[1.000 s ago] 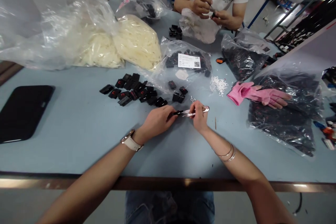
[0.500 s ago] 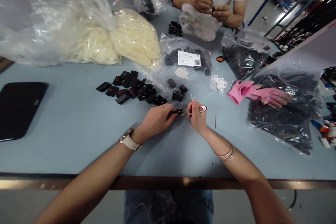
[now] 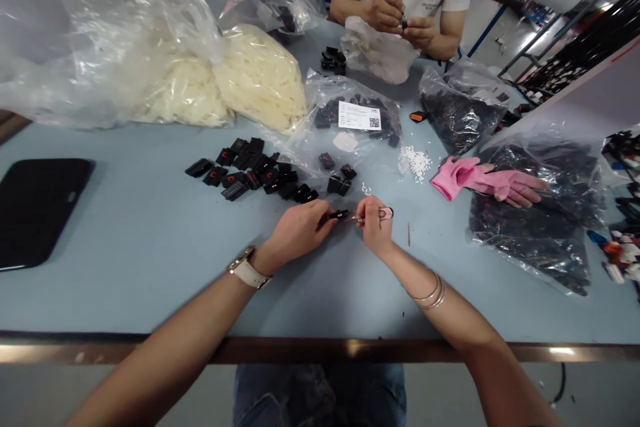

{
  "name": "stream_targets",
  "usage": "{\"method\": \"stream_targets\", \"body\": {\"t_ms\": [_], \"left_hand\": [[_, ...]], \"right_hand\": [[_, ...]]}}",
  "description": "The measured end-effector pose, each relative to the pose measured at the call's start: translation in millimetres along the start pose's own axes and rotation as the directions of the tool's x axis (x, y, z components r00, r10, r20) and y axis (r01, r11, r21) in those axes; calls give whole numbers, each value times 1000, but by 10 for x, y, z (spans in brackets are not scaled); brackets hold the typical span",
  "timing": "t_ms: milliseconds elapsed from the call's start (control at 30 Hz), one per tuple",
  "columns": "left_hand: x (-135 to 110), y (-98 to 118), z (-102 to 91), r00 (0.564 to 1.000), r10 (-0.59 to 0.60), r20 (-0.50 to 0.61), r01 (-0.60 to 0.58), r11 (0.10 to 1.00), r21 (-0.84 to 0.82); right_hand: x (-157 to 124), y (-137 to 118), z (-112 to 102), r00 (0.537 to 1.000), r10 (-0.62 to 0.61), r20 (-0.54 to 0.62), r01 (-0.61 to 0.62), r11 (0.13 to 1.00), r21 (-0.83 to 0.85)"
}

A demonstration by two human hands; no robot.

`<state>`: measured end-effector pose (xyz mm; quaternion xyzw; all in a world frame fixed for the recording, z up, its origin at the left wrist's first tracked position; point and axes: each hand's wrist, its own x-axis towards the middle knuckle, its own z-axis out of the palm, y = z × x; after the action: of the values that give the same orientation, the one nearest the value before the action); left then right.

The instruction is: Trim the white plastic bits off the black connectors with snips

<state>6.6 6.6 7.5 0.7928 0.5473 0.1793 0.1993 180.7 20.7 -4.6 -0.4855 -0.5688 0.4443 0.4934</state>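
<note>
Left fingers (image 3: pixel 319 219): connector (image 3: pixel 339 215) | right fingers (image 3: pixel 368 212): snips (image 3: pixel 385 213) | pile (image 3: pixel 250 170) near | table edge (image 3: pixel 300 349) apart

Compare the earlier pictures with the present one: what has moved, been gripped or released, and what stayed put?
Nothing visibly moved or was released. The left hand keeps its grip on a small black part, the right hand on the snips, at the same spot. The loose black parts and pink glove lie unchanged.

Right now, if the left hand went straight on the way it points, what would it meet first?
Most likely the snips held in the right hand: the left hand points rightward, pinching a small black part whose tip sits at the blades. Whether they touch is unclear.
</note>
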Motion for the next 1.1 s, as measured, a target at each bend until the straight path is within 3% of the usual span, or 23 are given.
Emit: {"method": "stream_targets", "body": {"t_ms": [200,400,667,900,1100], "left_hand": [[-10,-11,13,1000,-3,3,3,1000,5],[-12,-9,14,1000,-11,-5,11,1000,12],[-18,-48,40,999,30,-31,-29,999,26],[-15,-14,3,1000,17,-7,-17,999,30],[-18,-38,27,1000,20,-20,-19,999,40]], "right_hand": [[16,-57,1,999,-36,31,39,994,-101],[-16,-70,12,986,-135,97,154,963,-220],[-55,-43,-1,994,-101,31,104,988,-118],[-16,-43,15,995,-67,79,79,984,-162],[-50,-28,21,994,-102,50,108,983,-148]]}}
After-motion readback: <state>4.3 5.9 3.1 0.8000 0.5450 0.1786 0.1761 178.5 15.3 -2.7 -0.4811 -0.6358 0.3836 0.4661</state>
